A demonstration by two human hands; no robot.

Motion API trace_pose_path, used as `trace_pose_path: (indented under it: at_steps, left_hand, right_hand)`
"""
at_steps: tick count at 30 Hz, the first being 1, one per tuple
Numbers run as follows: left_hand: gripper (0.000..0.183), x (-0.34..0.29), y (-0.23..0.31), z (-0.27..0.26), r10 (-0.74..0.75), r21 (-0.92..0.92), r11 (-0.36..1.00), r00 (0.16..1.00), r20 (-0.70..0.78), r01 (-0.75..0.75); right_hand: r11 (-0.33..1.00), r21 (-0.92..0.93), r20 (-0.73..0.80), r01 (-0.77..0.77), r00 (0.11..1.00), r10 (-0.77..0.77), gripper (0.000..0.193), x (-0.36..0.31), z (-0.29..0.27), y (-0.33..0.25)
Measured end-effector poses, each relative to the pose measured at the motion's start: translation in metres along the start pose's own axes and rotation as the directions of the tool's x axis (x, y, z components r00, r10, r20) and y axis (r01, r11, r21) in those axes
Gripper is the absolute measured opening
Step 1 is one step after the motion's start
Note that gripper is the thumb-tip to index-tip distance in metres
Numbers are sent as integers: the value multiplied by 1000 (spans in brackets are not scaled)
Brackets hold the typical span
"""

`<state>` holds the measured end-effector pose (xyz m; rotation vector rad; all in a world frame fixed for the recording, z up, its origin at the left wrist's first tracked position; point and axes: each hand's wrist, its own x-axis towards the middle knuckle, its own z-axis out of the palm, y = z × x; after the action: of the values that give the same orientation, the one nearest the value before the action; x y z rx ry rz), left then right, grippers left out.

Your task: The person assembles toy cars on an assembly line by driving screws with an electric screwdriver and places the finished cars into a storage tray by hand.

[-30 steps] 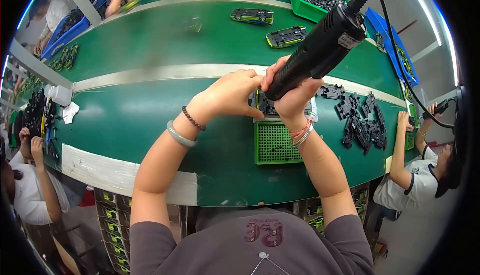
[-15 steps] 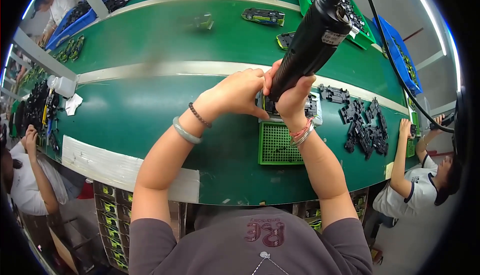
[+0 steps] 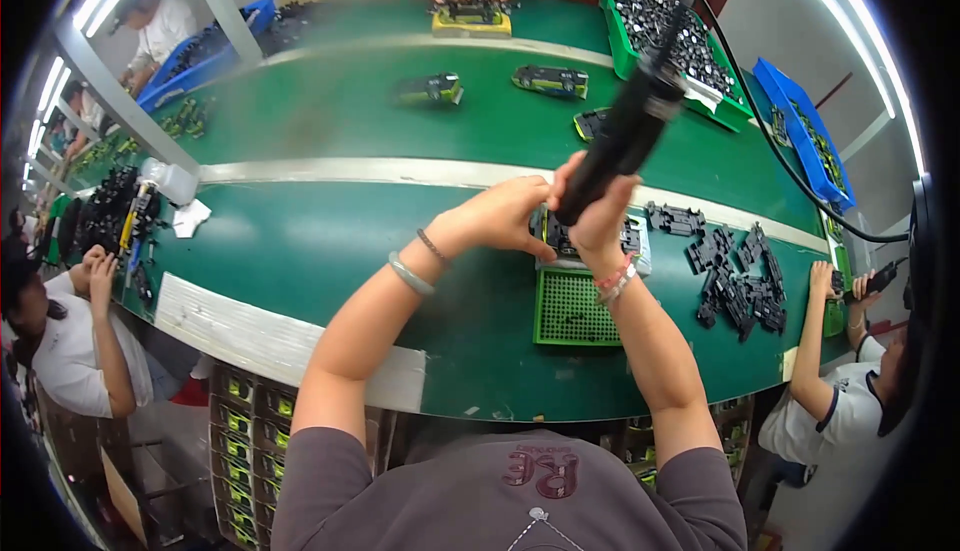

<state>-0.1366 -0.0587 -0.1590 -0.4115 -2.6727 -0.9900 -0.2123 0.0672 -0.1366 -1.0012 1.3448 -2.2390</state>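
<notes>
- right hand wrapped around a black power tool, tilted over the black car base;
- left hand at the base's left edge, thumb and fingers parted; cannot tell whether they pinch it;
- base lies beneath and between both hands, just beyond the green tray; loose black parts sit to the right

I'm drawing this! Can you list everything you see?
table: one, green, centre
power tool: one, black, above table
toy-car chassis: many, black, right
toy cars: three, black-green, beyond tool
perforated tray: one, green, centre
parts bin: one, green, back right
other bins: two, blue, both sides
block: one, yellow, far side
container: one, white, left
coworkers: at least four, around table
left grip: one, bare, beside tool
right grip: one, bare, around tool
</notes>
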Motion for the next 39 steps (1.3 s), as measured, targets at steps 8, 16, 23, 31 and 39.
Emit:
trace_pose_path:
  at_steps: [8, 16, 23, 31, 39]
  left_hand:
    - [49, -29, 7, -87, -270, -692, 714, 954, -128, 109]
    - [43, -45, -32, -167, -469, 483, 698, 847, -249, 529]
    - [42, -13, -78, -113, -369, 485, 788, 922, -121, 379]
    - [25, 65, -18, -95, -80, 414, 902, 990, -118, 122]
    - [24, 111, -27, -5, -231, 480, 862, 969, 92, 160]
  right_hand:
    - [984, 43, -135, 170, 977, -163, 91, -44, -68, -86]
    - [983, -175, -299, 50, 949, -101, 85, -114, -146, -58]
    - [984, -171, -326, 49, 940, -103, 85, -112, -148, -55]
    - [982, -186, -316, 26, 945, -84, 86, -112, -146, -58]
    - [985, -168, -320, 41, 943, -94, 86, -113, -146, -59]
